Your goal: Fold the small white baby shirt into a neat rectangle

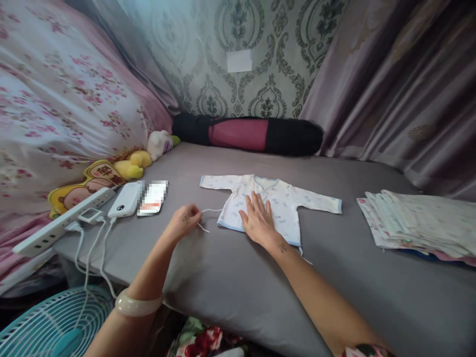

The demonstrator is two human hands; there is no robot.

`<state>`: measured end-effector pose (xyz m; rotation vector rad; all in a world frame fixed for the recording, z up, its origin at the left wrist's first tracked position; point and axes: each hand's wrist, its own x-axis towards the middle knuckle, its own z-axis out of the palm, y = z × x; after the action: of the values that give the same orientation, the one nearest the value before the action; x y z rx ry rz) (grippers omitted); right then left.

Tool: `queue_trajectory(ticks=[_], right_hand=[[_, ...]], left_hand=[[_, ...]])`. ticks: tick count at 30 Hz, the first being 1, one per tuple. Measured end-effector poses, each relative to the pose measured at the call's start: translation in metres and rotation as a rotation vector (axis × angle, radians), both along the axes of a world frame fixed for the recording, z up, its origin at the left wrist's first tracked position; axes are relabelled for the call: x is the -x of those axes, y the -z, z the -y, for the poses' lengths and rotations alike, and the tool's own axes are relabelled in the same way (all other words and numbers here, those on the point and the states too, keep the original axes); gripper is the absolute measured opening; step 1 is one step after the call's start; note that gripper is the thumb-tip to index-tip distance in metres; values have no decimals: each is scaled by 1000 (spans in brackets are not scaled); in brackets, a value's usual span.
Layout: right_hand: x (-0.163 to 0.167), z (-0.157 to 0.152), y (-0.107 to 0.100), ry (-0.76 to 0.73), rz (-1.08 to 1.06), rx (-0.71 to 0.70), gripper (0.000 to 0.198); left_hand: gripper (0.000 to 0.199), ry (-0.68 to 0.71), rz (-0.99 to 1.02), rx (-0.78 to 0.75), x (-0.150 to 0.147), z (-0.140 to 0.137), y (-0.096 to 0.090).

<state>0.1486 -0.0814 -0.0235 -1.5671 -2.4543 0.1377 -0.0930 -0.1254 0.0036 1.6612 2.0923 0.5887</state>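
Note:
A white baby shirt (pixel 284 210) with blue trim and a small blue print lies spread on the grey sheet, both sleeves stretched out. My right hand (pixel 258 218) rests flat on its front, fingers apart. To the left of the shirt, my left hand (pixel 188 219) is closed in a pinch on a thin white tie string (pixel 212 210), which runs taut from the shirt's left side. The string's loose end hangs below my fingers. Another tie end (pixel 305 259) shows at the shirt's lower right corner, beside my right wrist.
Folded cloths (pixel 420 220) are stacked at the right. At the left lie a phone (pixel 152 198), a white power bank (pixel 126 199), a power strip (pixel 63 223) with cables and plush toys (pixel 130 166). A black and red roll (pixel 240 134) lies behind; a fan (pixel 55 322) stands below.

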Motion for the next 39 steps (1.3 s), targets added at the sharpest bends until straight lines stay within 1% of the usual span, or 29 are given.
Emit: queue_trajectory(ticks=[1, 3, 5, 7, 10, 12, 15, 17, 19, 22, 25, 27, 29, 31, 33, 34, 36, 39], right_hand=[[1, 2, 0, -10, 0, 10, 59], [2, 4, 1, -19, 5, 60, 58], [3, 5, 3, -23, 11, 124, 57], [3, 5, 4, -28, 9, 157, 57], [2, 3, 2, -34, -12, 179, 57], [-1, 0, -4, -41, -47, 225, 58], [-8, -5, -17, -40, -120, 296, 58], [-18, -10, -27, -33, -155, 306, 57], [-31, -17, -37, -21, -181, 287, 52], [-59, -29, -51, 35, -230, 265, 45], [-95, -42, -62, 106, -339, 240, 36], [-121, -49, -65, 174, -431, 198, 32], [-146, -55, -62, 255, -482, 163, 29], [-167, -61, -53, 320, -478, 157, 26], [-181, -65, -42, 373, -444, 175, 23], [-184, -67, -37, 392, -417, 186, 22], [-186, -69, -28, 408, -358, 198, 20], [-177, -68, -22, 364, -273, 189, 23]], left_hand=[[20, -52, 32, -43, 2, -4, -1], [20, -112, 113, -132, 3, -13, -6], [20, -137, 190, -220, -1, -22, -13], [20, -136, 263, -315, -9, -31, -22], [21, -55, 392, -450, -26, -44, -34], [20, 25, 464, -500, -39, -54, -38], [19, 133, 552, -505, -56, -65, -39], [18, 188, 580, -477, -67, -70, -37], [17, 238, 566, -428, -77, -73, -34], [17, 331, 470, -351, -90, -73, -27], [18, 420, 304, -305, -100, -72, -18], [19, 461, 169, -283, -105, -70, -12], [19, 469, 28, -311, -109, -69, -6], [17, 434, -101, -380, -116, -67, -2], [18, 414, -190, -420, -127, -64, -2], [18, 434, -204, -414, -135, -62, -2], [19, 547, -170, -362, -155, -57, -2], [17, 757, -45, -259, -191, -43, 1]])
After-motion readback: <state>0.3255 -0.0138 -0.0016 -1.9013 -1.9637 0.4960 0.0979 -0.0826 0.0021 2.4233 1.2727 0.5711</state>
